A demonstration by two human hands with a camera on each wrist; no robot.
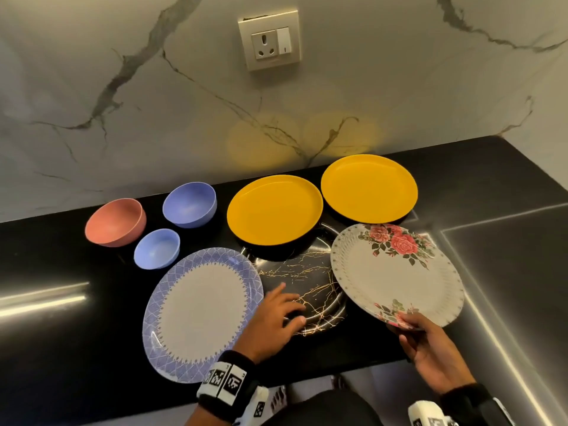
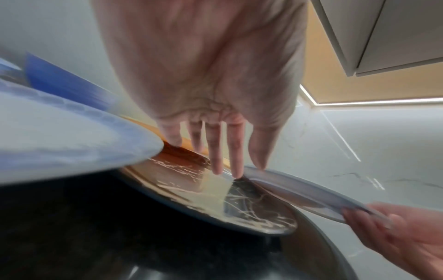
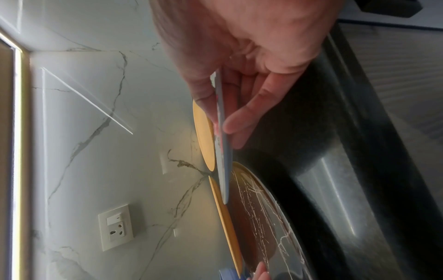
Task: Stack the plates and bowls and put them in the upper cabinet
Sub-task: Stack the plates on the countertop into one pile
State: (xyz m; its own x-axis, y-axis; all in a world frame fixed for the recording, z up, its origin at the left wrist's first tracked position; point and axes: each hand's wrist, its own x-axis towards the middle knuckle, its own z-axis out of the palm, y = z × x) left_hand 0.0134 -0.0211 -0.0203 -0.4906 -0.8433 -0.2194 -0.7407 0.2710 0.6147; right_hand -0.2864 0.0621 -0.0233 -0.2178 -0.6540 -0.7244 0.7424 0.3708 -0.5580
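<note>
My right hand (image 1: 412,325) pinches the near rim of a white plate with pink roses (image 1: 393,272), lifted and tilted over the counter; the plate's edge (image 3: 224,144) shows between thumb and fingers. My left hand (image 1: 282,305) hovers with straight, spread fingers (image 2: 236,151) over a black plate with gold veins (image 1: 307,281) (image 2: 215,191) (image 3: 258,212). A blue-rimmed white plate (image 1: 199,312) (image 2: 59,132) lies to its left. Two yellow plates (image 1: 273,209) (image 1: 368,187) sit behind. A pink bowl (image 1: 115,222), a large blue bowl (image 1: 190,204) and a small blue bowl (image 1: 156,247) stand at left.
The black counter (image 1: 61,287) meets a marble wall with a socket and switch (image 1: 270,41) (image 3: 116,227). A steel surface (image 1: 507,272) lies at right. The underside of an upper cabinet (image 2: 395,37) shows above.
</note>
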